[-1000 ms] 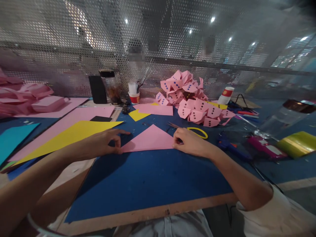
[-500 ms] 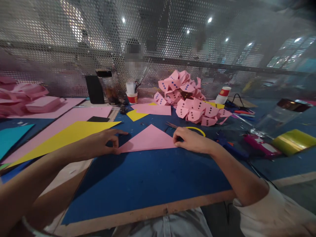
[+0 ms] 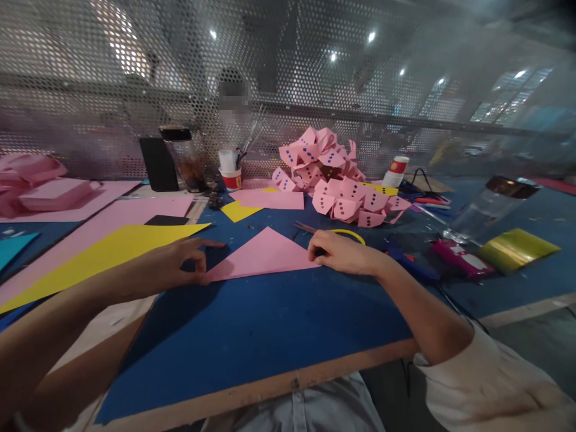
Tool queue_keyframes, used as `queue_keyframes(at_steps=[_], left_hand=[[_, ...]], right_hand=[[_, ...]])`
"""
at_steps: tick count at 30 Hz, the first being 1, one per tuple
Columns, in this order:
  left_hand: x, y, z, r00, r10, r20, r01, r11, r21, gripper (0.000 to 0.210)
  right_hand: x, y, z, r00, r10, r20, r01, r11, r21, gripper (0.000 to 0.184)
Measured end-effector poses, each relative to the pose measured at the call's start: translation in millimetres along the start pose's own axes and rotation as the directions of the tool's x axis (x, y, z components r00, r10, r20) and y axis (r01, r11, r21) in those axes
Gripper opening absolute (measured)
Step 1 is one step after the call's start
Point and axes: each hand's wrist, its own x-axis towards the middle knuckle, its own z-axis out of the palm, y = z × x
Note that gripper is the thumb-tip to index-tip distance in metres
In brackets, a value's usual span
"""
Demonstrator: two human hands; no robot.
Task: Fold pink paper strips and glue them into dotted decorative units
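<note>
A sheet of pink paper [image 3: 265, 255], folded into a triangle, lies on the blue tabletop with its point facing away from me. My left hand [image 3: 180, 262] holds its left corner between thumb and curled fingers, while one finger sticks out to the side. At the right corner, the fingers of my right hand [image 3: 337, 252] are closed on the paper. Just behind my right hand lie scissors with a yellow handle [image 3: 353, 234], partly hidden by it. A large yellow sheet [image 3: 117, 252] lies under and beyond my left forearm.
Pink folded paper pieces with dark squares [image 3: 342, 201] are heaped at the back. A clear jar [image 3: 495, 207], a magenta object [image 3: 461, 258] and a blue glue gun [image 3: 411, 262] lie to the right. A paper cup [image 3: 231, 179] and a dark-lidded bottle [image 3: 186, 159] stand behind.
My view has turned slightly to the right, so everything sits further left. Both hands stay at the corners of the pink paper, which keeps its triangular shape.
</note>
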Motion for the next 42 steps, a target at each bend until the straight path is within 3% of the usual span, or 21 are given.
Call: queue_keyframes(at_steps=[3,9,12,15,17,21,29,35,42], left_hand=[[0.3,-3.2,-1.5,0.992,0.007,0.123,-0.013,0.999,0.048,0.035],[1.5,-17.0,5.7,0.988,0.047,0.150,-0.063,0.993,0.104,0.031],[2.0,-6.2,12.3,0.994,0.068,0.081,-0.075,0.993,0.088,0.034],[4.3,12.5,25.0,0.988,0.119,-0.099,-0.112,0.991,0.075,0.032],[6.1,25.5,36.2,0.974,0.159,-0.161,-0.152,0.987,0.049,0.028],[10.0,45.0,55.5,0.959,0.225,-0.169,-0.233,0.972,-0.024,0.025],[16.8,63.5,59.1,0.964,0.131,-0.231,-0.145,0.988,-0.047,0.023],[19.1,66.4,69.1,0.954,0.122,-0.273,-0.144,0.988,-0.063,0.022],[22.1,63.8,75.2,0.945,0.144,-0.293,-0.165,0.985,-0.050,0.017]], right_hand=[[0.0,-2.3,-1.0,1.000,0.008,-0.003,-0.008,1.000,0.002,0.017],[-0.3,-9.2,-2.3,1.000,-0.008,-0.011,0.008,1.000,-0.011,0.006],[-0.2,-13.2,-1.5,0.999,0.006,-0.034,-0.006,1.000,-0.016,0.009],[0.2,-17.2,0.8,0.999,0.019,-0.051,-0.020,1.000,-0.009,0.010],[1.1,-19.5,4.0,0.997,0.005,-0.074,-0.006,1.000,-0.017,0.011],[4.9,-22.9,15.1,0.992,-0.033,-0.122,0.026,0.998,-0.060,0.017],[11.6,-34.8,35.0,0.973,-0.117,-0.201,0.106,0.992,-0.065,0.020],[17.3,-46.0,50.0,0.955,-0.139,-0.260,0.122,0.989,-0.083,0.019],[22.0,-49.6,60.7,0.943,-0.094,-0.319,0.057,0.991,-0.121,0.020]])
